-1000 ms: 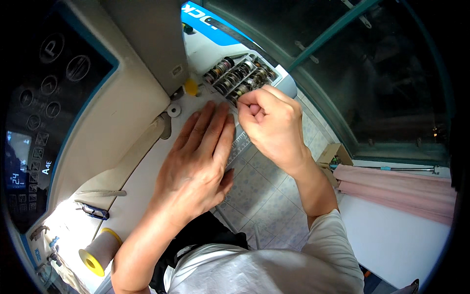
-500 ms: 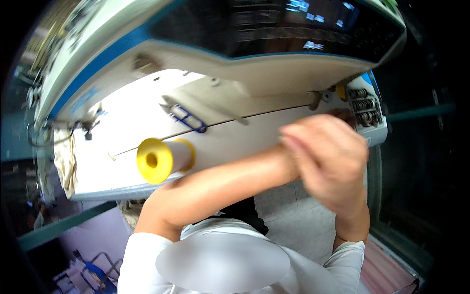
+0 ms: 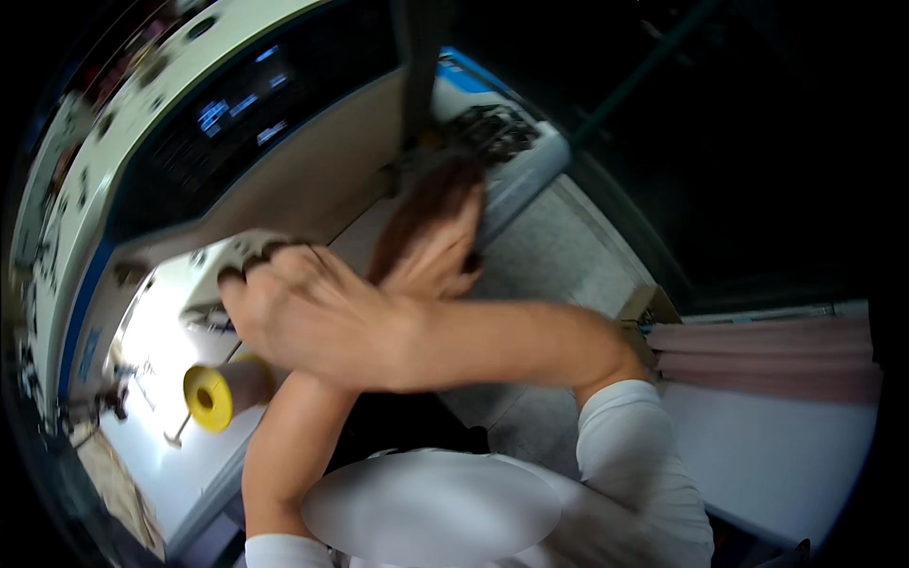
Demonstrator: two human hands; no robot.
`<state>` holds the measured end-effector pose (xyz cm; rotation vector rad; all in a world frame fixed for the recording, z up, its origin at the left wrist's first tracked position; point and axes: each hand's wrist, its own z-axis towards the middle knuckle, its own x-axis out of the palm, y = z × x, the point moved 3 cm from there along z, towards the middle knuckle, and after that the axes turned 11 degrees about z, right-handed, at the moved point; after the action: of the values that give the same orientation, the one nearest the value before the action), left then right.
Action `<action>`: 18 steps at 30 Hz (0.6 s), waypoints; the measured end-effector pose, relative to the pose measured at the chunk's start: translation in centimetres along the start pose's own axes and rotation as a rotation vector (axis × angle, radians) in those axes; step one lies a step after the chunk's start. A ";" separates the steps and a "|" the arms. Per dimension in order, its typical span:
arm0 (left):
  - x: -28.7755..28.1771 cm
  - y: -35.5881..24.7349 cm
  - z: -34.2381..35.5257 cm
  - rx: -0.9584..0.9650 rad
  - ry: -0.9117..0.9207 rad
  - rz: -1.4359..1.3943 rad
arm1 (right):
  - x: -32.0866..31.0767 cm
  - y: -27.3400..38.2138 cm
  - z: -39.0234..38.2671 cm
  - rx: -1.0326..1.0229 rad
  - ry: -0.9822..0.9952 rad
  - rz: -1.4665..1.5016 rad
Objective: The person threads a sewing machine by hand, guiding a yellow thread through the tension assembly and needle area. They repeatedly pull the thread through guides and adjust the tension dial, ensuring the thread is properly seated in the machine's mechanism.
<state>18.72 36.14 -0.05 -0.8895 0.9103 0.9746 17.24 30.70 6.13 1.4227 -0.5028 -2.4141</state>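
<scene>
My forearms cross, the right one on top. My left hand (image 3: 437, 260) reaches out beyond it, near the right end of the white worktable. Smeared by motion, it appears closed along a dark reddish-brown piece (image 3: 417, 213) whose kind I cannot make out. My right hand (image 3: 308, 308) hangs over the table on the left side, knuckles up and fingers curled down. The undersides of those fingers are hidden. Below and left of it lies a thread spool (image 3: 210, 398) with yellow flanges. Part of the blue-handled snips (image 3: 220, 325) shows beside the curled fingers.
A long machine with a dark control panel (image 3: 237, 123) overhangs the table's far side. Past my left hand is a tray of several dark metal parts (image 3: 497, 133). Pink cloth (image 3: 767, 360) and a pale surface (image 3: 776, 454) lie at the right. Tiled floor (image 3: 540, 256) shows between.
The view has swung to the right, shifting machine and spool leftward. My right hand has moved left across my left forearm, exposing the left hand and the dark reddish-brown piece.
</scene>
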 end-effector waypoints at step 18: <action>0.9 -1.1 3.6 0.024 -0.198 0.138 | -12.6 -11.2 -15.9 0.720 -0.384 -0.249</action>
<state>20.80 39.32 0.58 -0.7025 0.8199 1.1472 36.28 43.70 3.86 1.2966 -1.4855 -2.8785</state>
